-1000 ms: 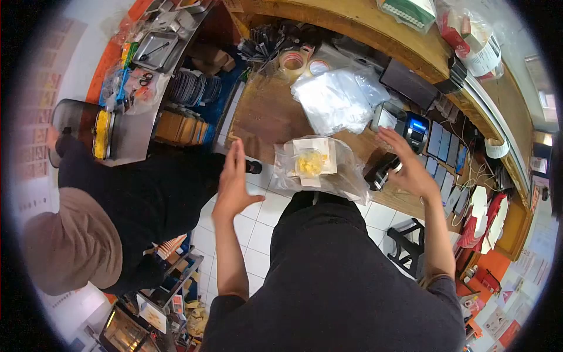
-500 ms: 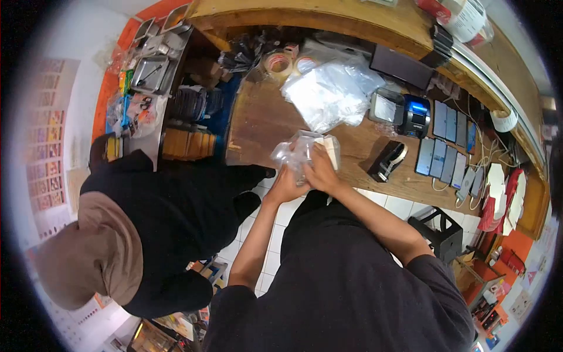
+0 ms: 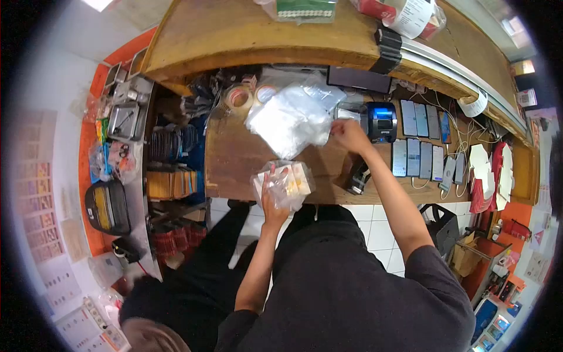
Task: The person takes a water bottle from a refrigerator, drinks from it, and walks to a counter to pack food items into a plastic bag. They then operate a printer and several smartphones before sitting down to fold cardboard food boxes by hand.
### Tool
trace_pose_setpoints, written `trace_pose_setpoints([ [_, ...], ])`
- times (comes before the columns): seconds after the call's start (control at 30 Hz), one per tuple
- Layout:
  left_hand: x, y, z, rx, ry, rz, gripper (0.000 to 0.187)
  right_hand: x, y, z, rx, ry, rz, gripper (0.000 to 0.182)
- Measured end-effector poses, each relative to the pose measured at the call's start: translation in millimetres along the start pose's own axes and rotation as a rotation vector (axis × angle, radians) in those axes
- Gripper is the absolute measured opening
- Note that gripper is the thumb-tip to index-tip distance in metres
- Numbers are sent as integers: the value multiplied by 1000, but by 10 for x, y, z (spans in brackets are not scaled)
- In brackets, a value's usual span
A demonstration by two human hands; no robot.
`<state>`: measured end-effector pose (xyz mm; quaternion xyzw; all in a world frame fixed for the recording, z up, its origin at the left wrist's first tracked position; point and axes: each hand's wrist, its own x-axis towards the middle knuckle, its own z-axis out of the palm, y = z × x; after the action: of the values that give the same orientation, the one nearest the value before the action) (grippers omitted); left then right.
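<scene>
My left hand is wrapped round a white box with yellowish print, which sits inside a clear plastic bag near the front edge of the table. The fingers show through the film. Farther right, my right hand is at the right edge of a pile of clear plastic bags, its fingertips drawn together. What they pinch, if anything, is too small to make out. Just below that forearm stands a black tape dispenser, partly covered by the arm.
A label printer stands right of a small clear tray. Several phones with cables lie farther right. Tape rolls sit behind the bags, under a wooden shelf. Another person in dark clothes is at my left.
My right hand has left the bagged box and moved right to the bag pile. The left hand holds the box alone. My view has shifted, and the other person has moved lower in it.
</scene>
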<state>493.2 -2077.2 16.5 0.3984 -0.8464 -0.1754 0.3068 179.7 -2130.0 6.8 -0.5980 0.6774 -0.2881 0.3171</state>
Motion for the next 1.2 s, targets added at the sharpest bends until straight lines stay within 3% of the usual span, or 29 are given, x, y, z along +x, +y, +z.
trace_pose_setpoints([
  [0.03,-31,-1,5,1,-4,18,38,177,298,-3,-213,170,200,25],
  [0.07,-112,2,21,-101,-21,-37,36,287,702,122,-458,326,139,21],
  [0.1,-164,-7,67,-202,-35,-94,34,353,797,138,-455,342,144,21],
  [0.13,-224,-33,150,-202,-42,-78,34,410,829,162,-555,245,262,20],
  [0.2,-253,-71,343,-435,19,-518,29,492,868,137,-638,49,398,20],
  [0.23,-235,-83,428,-435,5,-502,29,506,857,128,-630,63,412,20],
  [0.3,-237,-56,539,-224,139,-289,27,484,799,151,-654,135,383,21],
  [0.33,-55,104,458,3,192,-53,26,435,724,95,-647,137,386,20],
  [0.5,348,401,198,29,-97,-33,29,255,688,-56,-573,242,430,17],
  [0.57,535,599,25,271,-422,-275,27,209,715,-93,-534,277,452,16],
  [0.6,491,512,53,247,-354,-141,23,188,728,-106,-496,276,444,15],
  [0.7,444,376,100,117,-512,-237,24,151,817,-125,-411,303,398,16],
  [0.73,483,362,79,120,-512,-226,24,150,856,-121,-367,325,362,16],
  [0.8,551,345,14,-248,-481,-187,25,160,885,-108,-394,366,333,14],
  [0.93,527,183,-96,-321,-539,-139,26,79,826,-187,-376,400,261,12],
  [1.03,378,133,-165,-182,-516,-45,20,-145,723,-110,-214,460,137,14],
  [1.1,282,127,-135,-187,-459,-127,19,-420,182,-128,71,295,155,14],
  [1.13,257,116,-118,-224,-427,-125,19,-486,-122,-85,-233,51,226,22],
  [1.17,229,83,-95,-265,-400,-113,19,-631,-271,60,142,32,237,24],
  [1.2,119,-29,-8,-196,-348,-101,20,-723,-280,354,205,100,40,21],
])
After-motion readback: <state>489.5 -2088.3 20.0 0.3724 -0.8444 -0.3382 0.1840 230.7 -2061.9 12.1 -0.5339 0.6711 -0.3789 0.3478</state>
